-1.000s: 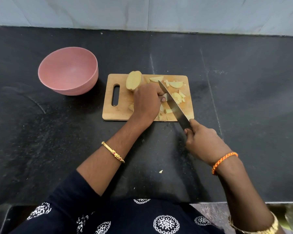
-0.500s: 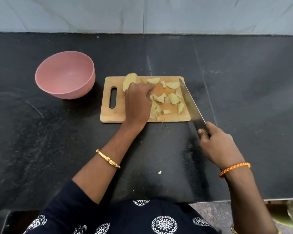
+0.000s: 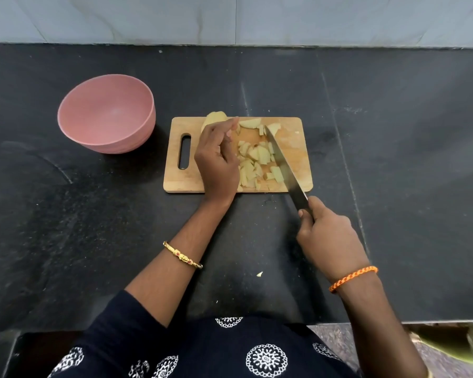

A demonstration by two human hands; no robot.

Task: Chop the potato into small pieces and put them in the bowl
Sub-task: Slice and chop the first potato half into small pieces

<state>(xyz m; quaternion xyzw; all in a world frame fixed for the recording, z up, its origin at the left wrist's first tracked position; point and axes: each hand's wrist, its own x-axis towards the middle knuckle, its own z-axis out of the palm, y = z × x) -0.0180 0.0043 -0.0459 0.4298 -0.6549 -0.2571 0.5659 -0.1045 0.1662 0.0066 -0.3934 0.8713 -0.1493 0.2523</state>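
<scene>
I am looking down on a black speckled stone countertop [image 3: 393, 186], which is carrying everything in the work area. On it, well to the left, a round pink bowl [image 3: 107, 114] is sitting upright with nothing visible inside, placed, I judge, to receive the cut potato. Just beside the bowl, a rectangular wooden chopping board with a slotted handle [image 3: 298, 148] is lying flat.

My left hand [image 3: 216, 159] is resting over the board's middle with fingers loosely curved and gripping nothing I can see; it is flanking the pile, likely acting as a stop on one side. My right hand [image 3: 331, 238] is wrapping firmly around the handle of a long dark-bladed kitchen knife [image 3: 284, 165], whose blade is lying diagonally across the board against the pile's right edge (apparently herding pieces, not cutting).

An uncut pale-yellow potato half [image 3: 213, 118] is waiting at the board's far edge, partly behind the left fingers. The chopped potato pieces [image 3: 254, 159] are lying between hand and blade, none yet in the bowl. One stray potato fragment [image 3: 260, 274] is lying on the countertop near me.
</scene>
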